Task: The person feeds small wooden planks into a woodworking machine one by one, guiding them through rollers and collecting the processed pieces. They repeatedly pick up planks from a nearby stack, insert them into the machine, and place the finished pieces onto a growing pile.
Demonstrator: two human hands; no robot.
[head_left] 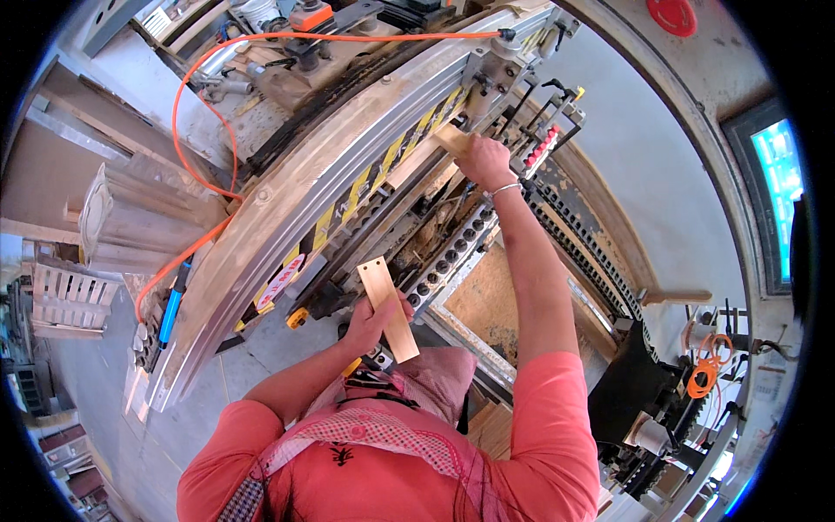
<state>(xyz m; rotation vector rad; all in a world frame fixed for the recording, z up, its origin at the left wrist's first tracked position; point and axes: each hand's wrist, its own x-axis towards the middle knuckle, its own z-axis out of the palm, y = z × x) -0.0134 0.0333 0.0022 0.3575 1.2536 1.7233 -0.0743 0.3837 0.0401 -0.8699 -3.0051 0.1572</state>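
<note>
My left hand (372, 324) is closed around a flat wooden slat (380, 291) with small holes near its far end, held near my body. Reaching far forward, my right hand (484, 162) grips a second short wooden piece (452, 139) at the machine. Beside that piece, a pale wooden board (414, 167) lies along the machine's bed, next to the yellow-and-black striped strip (380, 170). Part of the second piece is covered by my right fingers.
A row of black round cups (451, 256) runs along a rail before me. An orange hose (178, 130) arches over the machine's long beam (252, 200). A lit screen (777, 187) and a red button (671, 16) are at the right. Sawdust covers a panel (496, 300).
</note>
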